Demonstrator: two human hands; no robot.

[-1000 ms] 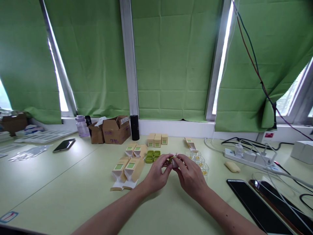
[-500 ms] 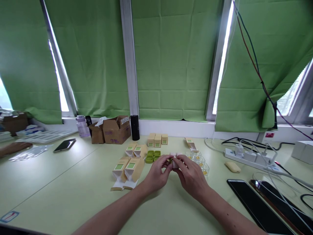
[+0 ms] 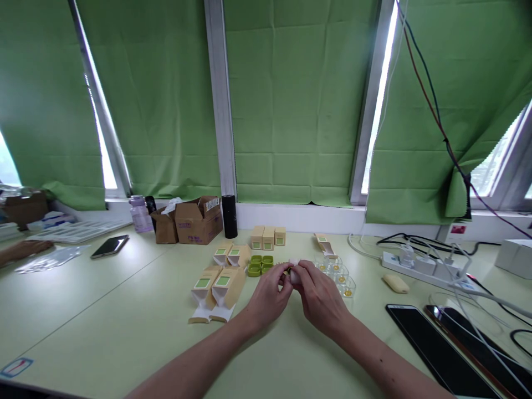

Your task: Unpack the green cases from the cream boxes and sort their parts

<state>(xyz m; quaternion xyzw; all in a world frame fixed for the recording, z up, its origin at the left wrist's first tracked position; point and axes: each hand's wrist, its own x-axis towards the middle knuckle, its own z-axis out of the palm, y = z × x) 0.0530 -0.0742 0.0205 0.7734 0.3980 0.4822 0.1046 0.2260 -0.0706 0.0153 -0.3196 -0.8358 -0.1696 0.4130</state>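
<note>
My left hand (image 3: 269,292) and my right hand (image 3: 322,296) meet above the table, fingertips closed together. Between them shows a small whitish piece (image 3: 295,276), mostly covered by my right fingers; its kind is unclear. My left fingers pinch at its left side, where a dark greenish bit shows, too hidden to name. Left of my hands lie several square green containers (image 3: 254,270). Small clear glass cups (image 3: 348,288) with yellow spots at their bottoms stand just beyond my right hand. Open beige cartons (image 3: 226,285) with green labels lie farther left.
Closed beige boxes (image 3: 268,238) and an unfolded carton (image 3: 325,245) lie at the back. A brown cardboard box (image 3: 198,221) and black cylinder (image 3: 229,216) stand by the wall. At right are a power strip (image 3: 428,270) and a dark tablet (image 3: 432,346). Another person's hand (image 3: 31,249) rests far left.
My right fingers have closed farther over the whitish piece and turned slightly. My left hand has barely moved.
</note>
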